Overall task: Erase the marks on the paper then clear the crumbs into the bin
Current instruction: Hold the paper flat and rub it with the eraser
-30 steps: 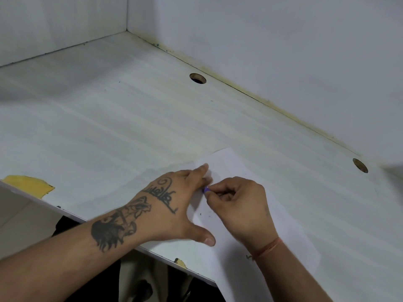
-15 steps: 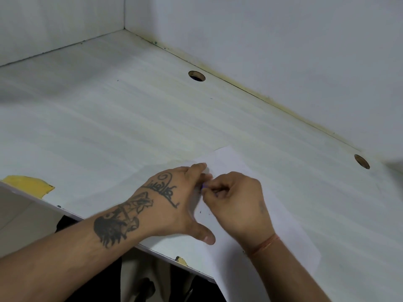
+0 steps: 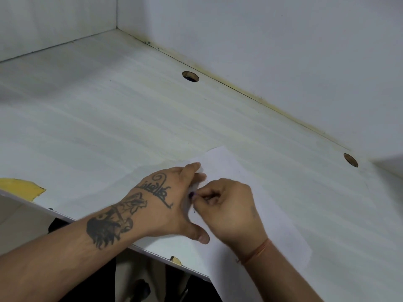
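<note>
A white sheet of paper (image 3: 277, 216) lies on the pale desk (image 3: 130, 131), its near end hanging over the front edge. My left hand (image 3: 168, 201), tattooed, presses flat on the sheet's left part with fingers spread. My right hand (image 3: 226, 208) is closed around a small purple eraser (image 3: 192, 194), whose tip shows at my fingertips, touching the paper right beside the left hand. A few dark specks (image 3: 194, 212) lie on the paper under the hands. No bin is in view.
White walls close the desk at the back and right. Two round cable holes, one far (image 3: 190, 76) and one at the right (image 3: 350, 160), sit near the back edge. A chipped yellow patch (image 3: 20, 188) marks the front left edge. Dark clothing shows below the desk.
My right hand with the eraser has shifted slightly left and toward me across the paper, closer against the left hand. The left hand stays pressed in place.
</note>
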